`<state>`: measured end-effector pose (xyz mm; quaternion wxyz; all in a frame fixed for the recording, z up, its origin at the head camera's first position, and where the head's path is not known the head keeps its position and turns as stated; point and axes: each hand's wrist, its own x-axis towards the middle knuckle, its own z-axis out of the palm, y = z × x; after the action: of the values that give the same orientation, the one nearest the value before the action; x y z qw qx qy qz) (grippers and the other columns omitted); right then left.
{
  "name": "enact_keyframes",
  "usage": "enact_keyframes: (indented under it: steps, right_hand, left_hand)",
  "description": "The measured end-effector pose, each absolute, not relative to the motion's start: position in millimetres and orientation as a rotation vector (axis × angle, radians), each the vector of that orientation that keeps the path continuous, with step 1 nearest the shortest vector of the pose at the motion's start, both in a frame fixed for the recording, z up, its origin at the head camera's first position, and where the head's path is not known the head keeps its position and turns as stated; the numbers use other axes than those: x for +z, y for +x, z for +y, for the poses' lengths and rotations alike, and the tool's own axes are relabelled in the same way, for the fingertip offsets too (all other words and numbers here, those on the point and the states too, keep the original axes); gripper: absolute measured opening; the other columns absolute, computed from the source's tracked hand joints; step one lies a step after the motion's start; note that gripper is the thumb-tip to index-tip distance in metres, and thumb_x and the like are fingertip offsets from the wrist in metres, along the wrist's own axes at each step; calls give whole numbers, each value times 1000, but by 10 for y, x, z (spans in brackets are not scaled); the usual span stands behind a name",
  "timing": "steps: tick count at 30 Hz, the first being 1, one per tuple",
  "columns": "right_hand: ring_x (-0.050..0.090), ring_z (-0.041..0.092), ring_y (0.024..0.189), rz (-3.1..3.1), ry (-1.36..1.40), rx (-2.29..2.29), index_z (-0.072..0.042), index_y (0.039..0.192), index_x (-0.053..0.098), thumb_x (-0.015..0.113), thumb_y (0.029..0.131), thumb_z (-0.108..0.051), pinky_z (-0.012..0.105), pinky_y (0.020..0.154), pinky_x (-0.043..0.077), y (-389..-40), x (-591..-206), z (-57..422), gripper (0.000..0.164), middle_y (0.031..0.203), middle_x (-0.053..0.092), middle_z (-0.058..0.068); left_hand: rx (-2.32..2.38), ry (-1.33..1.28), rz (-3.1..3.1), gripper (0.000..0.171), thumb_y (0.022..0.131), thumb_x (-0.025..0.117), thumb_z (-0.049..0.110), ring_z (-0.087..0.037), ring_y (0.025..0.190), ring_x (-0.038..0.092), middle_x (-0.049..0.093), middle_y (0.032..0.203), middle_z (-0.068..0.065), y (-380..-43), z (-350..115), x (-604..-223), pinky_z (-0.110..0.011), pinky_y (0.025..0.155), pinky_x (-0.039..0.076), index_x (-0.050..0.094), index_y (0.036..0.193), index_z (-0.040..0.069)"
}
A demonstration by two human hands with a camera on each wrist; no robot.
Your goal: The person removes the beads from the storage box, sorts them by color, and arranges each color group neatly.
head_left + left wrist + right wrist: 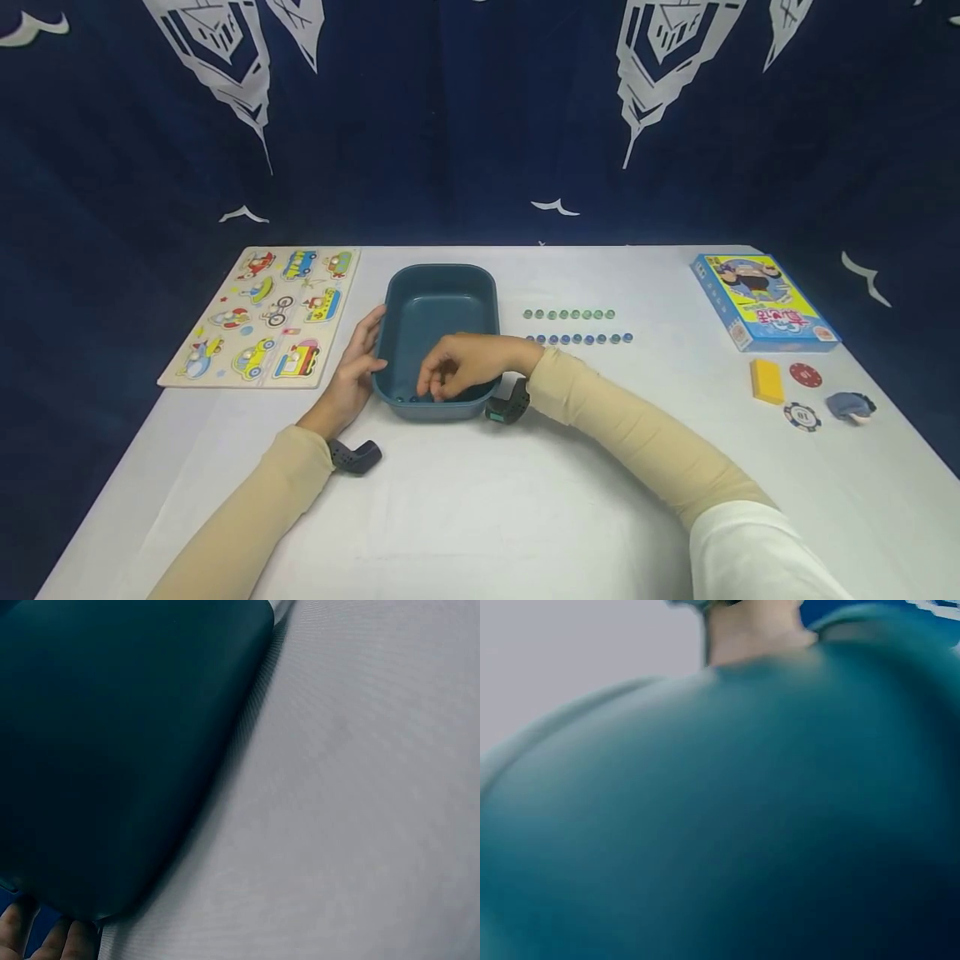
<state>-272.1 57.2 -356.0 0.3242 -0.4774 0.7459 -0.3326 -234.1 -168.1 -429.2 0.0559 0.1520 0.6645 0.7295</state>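
Observation:
A deep teal plastic tub (437, 292) stands on the white table, its outer wall (135, 750) filling much of the left wrist view. My left hand (351, 379) grips its left rim, thumb at the edge and fingers along the outside. Over the near right rim reaches my right hand (468, 362), fingers bent down toward the tub floor. A few small dark glass beads (412, 399) lie at the near end, right beside those fingertips. I cannot tell whether the fingers pinch a bead. In the right wrist view the teal wall (705, 787) is blurred and hides the fingers.
Right of the tub run a row of green beads (570, 314) and a row of blue beads (588, 339). A vehicle puzzle board (262, 317) lies left. Farther right are a game box (765, 304), a yellow block (767, 382), two chips (806, 375) and a small blue-grey object (850, 406).

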Motion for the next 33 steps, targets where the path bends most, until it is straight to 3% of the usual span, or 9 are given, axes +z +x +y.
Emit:
enact_keyframes:
  steps: [8, 16, 25, 33]
  right_hand:
    - [58, 4, 76, 2100, -1213, -610, -8, 105, 76, 67, 86, 6, 19, 73, 50, -2674, -3620, 506, 25, 83, 67, -6]
    - [56, 3, 74, 2128, -1300, -563, -9, 94, 75, 67, 87, 4, 18, 71, 47, -2674, -3673, 470, 17, 80, 65, -9]
    - [59, 2, 77, 2126, -1457, -789, -6, 99, 75, 69, 89, -3, 20, 73, 51, -2611, -3554, 620, 12, 88, 71, -4]
    - [62, 10, 76, 2152, -1419, -1050, -6, 101, 74, 74, 88, -7, 28, 70, 54, -2596, -3391, 960, 13, 91, 72, -4]
  left_hand:
    - [2218, 472, 2017, 87, 76, 39, 5, -22, 152, 9, 17, 165, -2, -2343, -1673, -4291, -57, 118, -2, 16, 159, 15]
    - [2223, 480, 2016, 87, 76, 38, 4, -23, 152, 11, 17, 165, -3, -2346, -1676, -4301, -56, 119, 1, 16, 159, 14]
    - [2211, 469, 2016, 87, 76, 38, 5, -23, 152, 10, 16, 165, -2, -2346, -1667, -4287, -58, 118, 0, 16, 159, 15]
    - [2227, 465, 1998, 87, 76, 39, 3, -23, 152, 13, 17, 165, -2, -2340, -1686, -4291, -54, 119, 5, 16, 159, 15]
